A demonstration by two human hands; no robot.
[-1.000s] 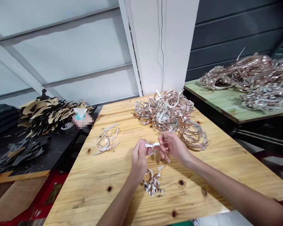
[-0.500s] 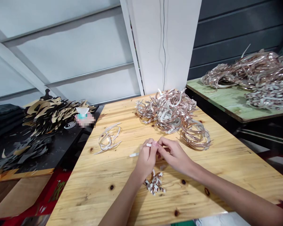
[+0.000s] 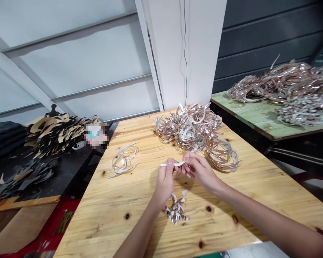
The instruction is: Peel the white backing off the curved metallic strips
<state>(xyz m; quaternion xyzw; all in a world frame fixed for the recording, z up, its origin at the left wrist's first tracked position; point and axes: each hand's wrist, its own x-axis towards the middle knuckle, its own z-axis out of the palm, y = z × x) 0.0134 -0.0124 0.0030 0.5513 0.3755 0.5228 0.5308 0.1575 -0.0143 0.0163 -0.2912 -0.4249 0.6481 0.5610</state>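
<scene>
Strip: white strip (image 3: 174, 164) held level above the pine table (image 3: 102, 218), between both hands, just below frame centre.
Left hand: left hand (image 3: 165, 181) closed, thumb and fingers pinching the strip's left portion.
Right hand: right hand (image 3: 200, 170) grasping the strip's right end with its fingertips.
Below hands: cut metallic pieces (image 3: 175, 212) in a small pile.
Left of hands: loose tangle of strips (image 3: 123, 160).
Above hands: large heap of coppery coils (image 3: 190, 129) touching nothing held.
Upper right: bigger coil heap (image 3: 282, 93) on a green board (image 3: 247, 118).
</scene>
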